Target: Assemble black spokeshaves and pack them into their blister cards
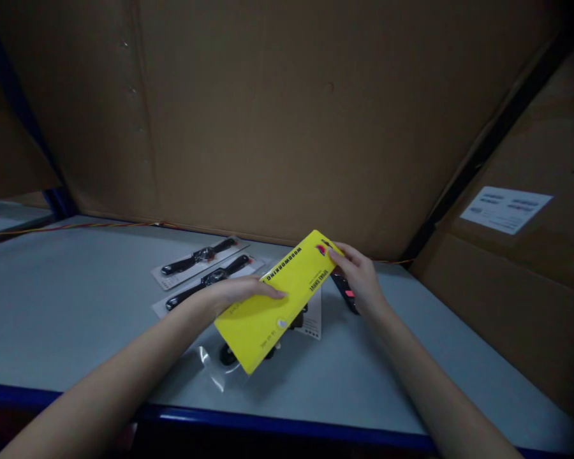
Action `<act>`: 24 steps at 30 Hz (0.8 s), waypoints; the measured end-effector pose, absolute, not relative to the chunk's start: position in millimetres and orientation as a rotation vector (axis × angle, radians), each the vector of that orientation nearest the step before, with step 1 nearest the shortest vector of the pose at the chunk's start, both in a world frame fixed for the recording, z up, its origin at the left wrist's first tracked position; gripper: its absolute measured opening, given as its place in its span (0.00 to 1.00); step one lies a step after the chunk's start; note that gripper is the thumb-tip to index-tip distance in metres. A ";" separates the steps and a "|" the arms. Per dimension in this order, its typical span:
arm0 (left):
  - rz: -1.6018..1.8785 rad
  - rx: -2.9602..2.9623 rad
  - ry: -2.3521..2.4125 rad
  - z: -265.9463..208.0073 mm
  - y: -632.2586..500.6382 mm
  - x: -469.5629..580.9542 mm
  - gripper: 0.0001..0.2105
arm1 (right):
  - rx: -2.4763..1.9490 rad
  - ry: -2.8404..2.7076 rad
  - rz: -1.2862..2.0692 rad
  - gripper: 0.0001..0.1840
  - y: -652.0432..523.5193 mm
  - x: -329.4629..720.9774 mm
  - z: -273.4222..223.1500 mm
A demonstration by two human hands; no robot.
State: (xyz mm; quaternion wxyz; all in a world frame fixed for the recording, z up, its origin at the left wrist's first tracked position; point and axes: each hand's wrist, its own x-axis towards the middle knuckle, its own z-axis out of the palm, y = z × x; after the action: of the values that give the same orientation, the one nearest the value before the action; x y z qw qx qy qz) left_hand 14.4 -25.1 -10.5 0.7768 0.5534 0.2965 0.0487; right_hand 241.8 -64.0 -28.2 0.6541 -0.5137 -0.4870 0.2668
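A yellow packaging card (282, 299) printed with "WOODWORKING" and what reads as "SPOKE SHAVE" is tilted above the shelf between my two hands. My left hand (242, 293) grips its left long edge, thumb on the printed face. At the upper right corner, near the hang hole, my right hand (358, 271) pinches it. Below the card's lower end show a clear plastic blister (213, 370) and a black tool part (227, 355), mostly hidden. Two packaged black spokeshaves (203, 256) (215, 277) lie on white cards to the left.
A black item with a red mark (347, 293) lies partly behind my right hand. The grey shelf (76, 306) has a blue front edge (220, 419). Cardboard (287, 115) stands behind, and a labelled carton (521, 287) on the right. A red-yellow cord (110, 224) runs along the back.
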 end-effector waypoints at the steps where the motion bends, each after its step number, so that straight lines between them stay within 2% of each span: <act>1: 0.100 1.198 0.642 -8.7 -25.4 14.0 0.15 | -1.168 -1.133 0.608 0.18 -64.3 238.5 -29.7; 12: 0.140 1.252 0.642 -6.1 -29.2 14.6 0.18 | -1.167 -1.227 0.611 0.25 -69.5 221.7 -33.9; 24: 0.215 1.377 0.520 -19.0 -29.2 14.4 0.20 | -1.072 -1.154 0.589 0.23 -77.6 218.8 -24.3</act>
State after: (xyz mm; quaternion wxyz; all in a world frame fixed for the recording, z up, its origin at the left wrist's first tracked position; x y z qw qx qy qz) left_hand 14.4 -29.2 -19.0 0.7359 0.6268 0.2367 0.0978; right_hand 218.8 -77.6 -24.3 0.6671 -0.4749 -0.5112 0.2610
